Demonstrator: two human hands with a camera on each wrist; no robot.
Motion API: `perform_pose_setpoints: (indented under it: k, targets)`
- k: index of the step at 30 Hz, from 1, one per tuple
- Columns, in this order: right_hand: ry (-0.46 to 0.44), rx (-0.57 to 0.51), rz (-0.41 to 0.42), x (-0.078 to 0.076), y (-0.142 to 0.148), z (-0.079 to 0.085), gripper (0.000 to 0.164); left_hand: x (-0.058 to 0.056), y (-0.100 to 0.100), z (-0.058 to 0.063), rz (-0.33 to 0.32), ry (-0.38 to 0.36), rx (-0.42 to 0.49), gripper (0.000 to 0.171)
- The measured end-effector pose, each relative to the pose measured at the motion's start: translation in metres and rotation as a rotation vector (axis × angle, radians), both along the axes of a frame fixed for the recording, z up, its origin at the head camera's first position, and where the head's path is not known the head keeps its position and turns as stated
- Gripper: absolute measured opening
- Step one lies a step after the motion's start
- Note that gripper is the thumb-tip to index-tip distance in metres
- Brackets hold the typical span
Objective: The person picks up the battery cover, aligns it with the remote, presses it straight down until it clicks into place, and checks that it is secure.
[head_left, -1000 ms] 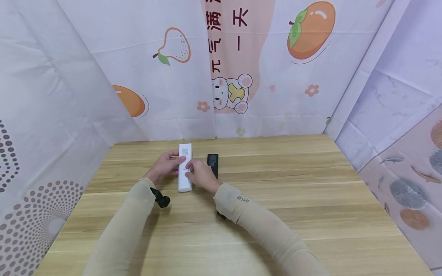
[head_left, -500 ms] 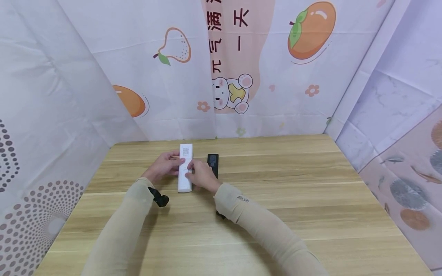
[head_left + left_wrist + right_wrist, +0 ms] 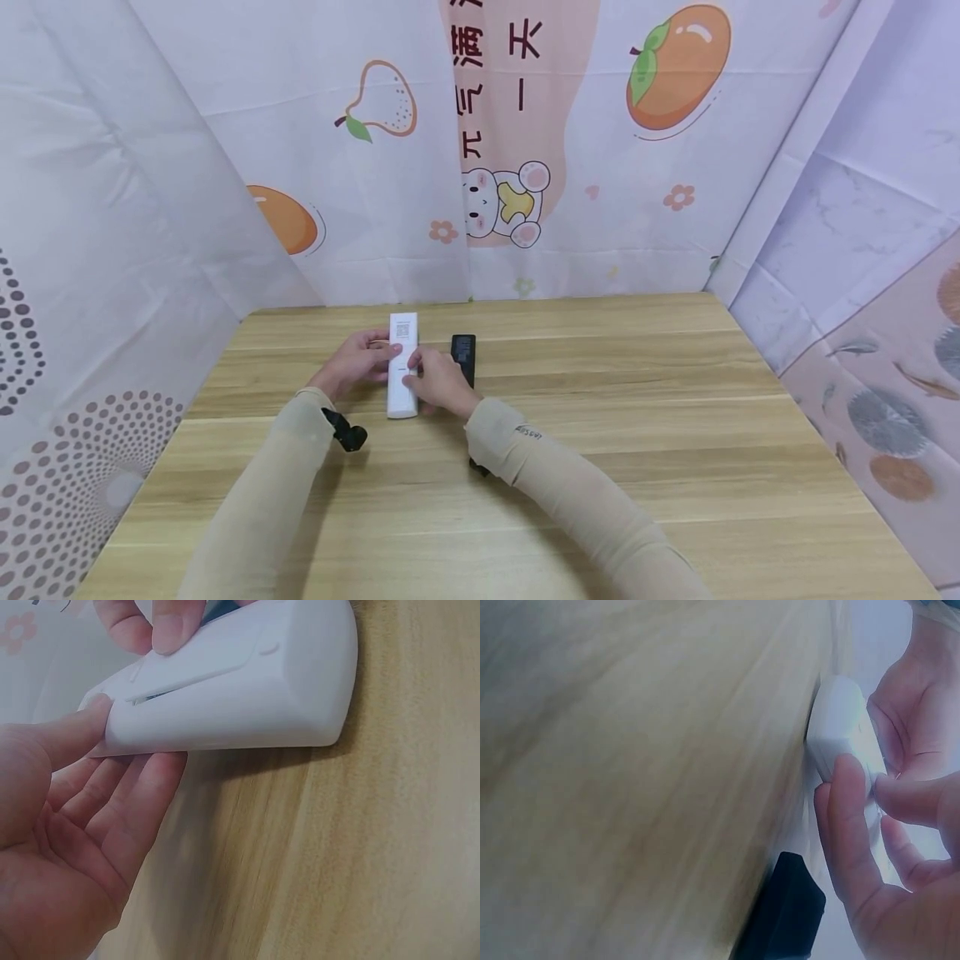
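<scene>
A white remote control lies back up toward the left of the table, its printed label at the far end. My left hand grips its left side, thumb on the upper face and fingers along the lower edge. My right hand holds it from the right, the thumb on the back and other fingers against the side, as the right wrist view shows. In the left wrist view the battery cover has a narrow dark gap along one edge. The right fingertips press on this cover.
A black remote control lies just right of the white one, partly hidden under my right hand and wrist. The wooden table ends at a printed curtain at the back. A black wrist camera sticks out from my left wrist.
Both hands stay almost in place on the white remote control. My right fingertips and the remote control have shifted very slightly, and the dark line on its back looks a little different.
</scene>
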State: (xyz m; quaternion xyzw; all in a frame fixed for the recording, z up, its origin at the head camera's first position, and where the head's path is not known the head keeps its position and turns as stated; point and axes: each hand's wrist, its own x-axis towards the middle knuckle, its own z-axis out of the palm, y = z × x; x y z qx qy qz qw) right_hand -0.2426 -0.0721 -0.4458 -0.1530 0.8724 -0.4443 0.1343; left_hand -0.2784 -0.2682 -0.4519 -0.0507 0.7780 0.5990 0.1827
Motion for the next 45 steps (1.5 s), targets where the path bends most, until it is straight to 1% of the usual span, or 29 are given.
perform_pose_setpoints:
  k: [10,21,26,28,31,36,39,41,45]
  targets:
    - [0.003,0.012,0.007,0.0004,0.0012,0.0,0.017,-0.0007,0.0003,-0.0007,-0.015,0.006,0.0,0.059]
    - [0.008,0.035,0.004,-0.001,0.0009,0.0002,0.017,-0.0004,0.0017,0.0031,-0.021,0.003,-0.007,0.059]
    - [-0.009,0.037,-0.006,-0.0004,0.0,0.0011,0.019,-0.0006,0.0024,0.0045,-0.017,-0.008,-0.006,0.059]
    - [-0.019,0.034,-0.013,-0.0005,-0.0007,0.0013,0.024,-0.0005,0.0027,0.0047,-0.018,-0.012,-0.004,0.058]
    - [-0.036,0.022,-0.03,-0.0009,-0.0022,0.0006,0.035,0.0001,0.0031,0.0045,-0.02,-0.009,-0.001,0.057]
    - [-0.078,-0.011,-0.091,-0.0025,-0.0061,-0.001,0.056,0.001,0.0034,0.0035,-0.015,0.003,0.007,0.056]
    - [-0.1,-0.039,-0.129,-0.0039,-0.0076,-0.0014,0.064,0.0012,0.0041,0.0037,-0.011,0.012,0.016,0.059]
    - [-0.107,-0.053,-0.139,-0.0047,-0.0082,-0.0023,0.058,0.0014,0.0048,0.0041,-0.004,0.016,0.02,0.061]
    - [-0.146,-0.103,-0.149,-0.0051,-0.0066,-0.0039,0.034,0.0015,0.0055,0.0047,-0.006,0.02,0.021,0.062]
